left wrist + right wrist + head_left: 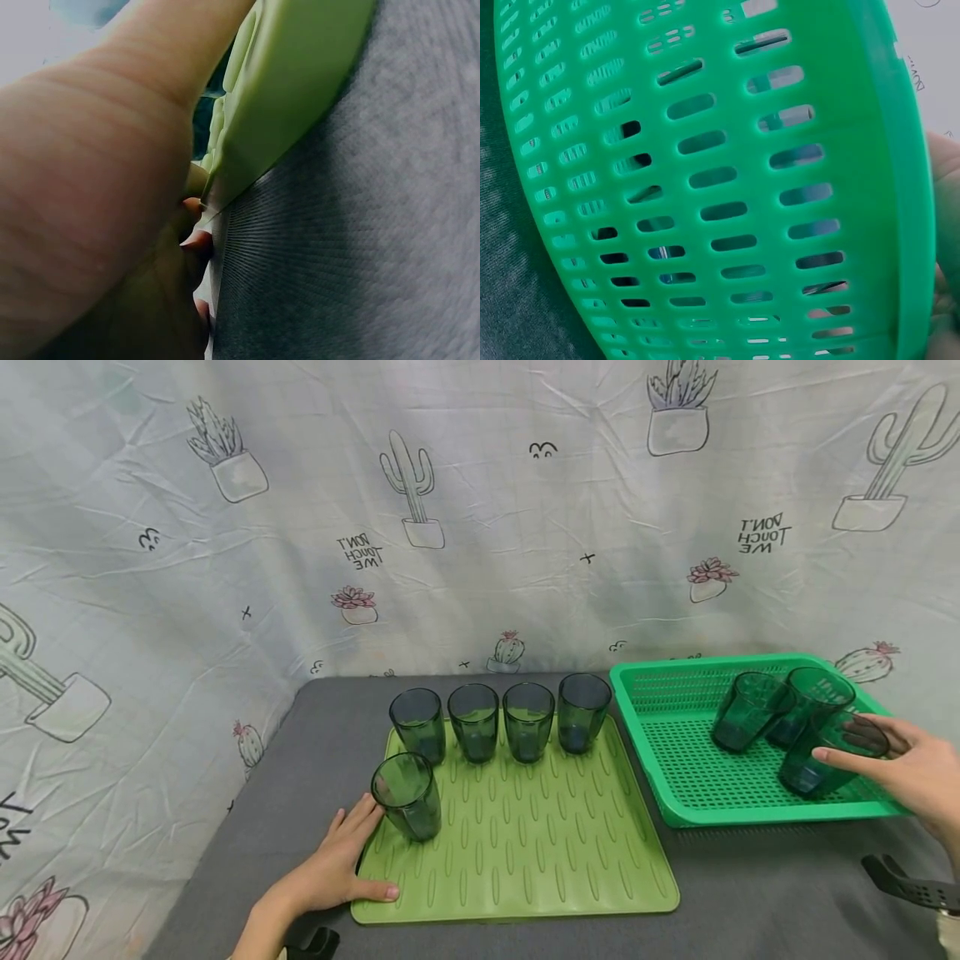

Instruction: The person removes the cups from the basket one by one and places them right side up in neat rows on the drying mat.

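A light green ridged mat [525, 852] carries a back row of several dark glasses [501, 720] and one glass [408, 795] at its front left. My left hand [352, 852] rests on the mat's left front edge, fingers straight beside that glass and thumb lying on the mat. The left wrist view shows the left hand [97, 187] with fingertips [196, 240] at the mat's rim [292, 82]. In the green basket [690, 777] my right hand [843, 739] grips the rim of the nearest tilted glass [806, 772]. Two more glasses [746, 710] lean behind it.
The grey table [750, 893] ends at a cactus-print cloth [480, 527] behind and to the left. The basket wall [705, 180] fills the right wrist view, with a sliver of the hand [949, 195] at the right. A black object [911, 881] lies at the front right.
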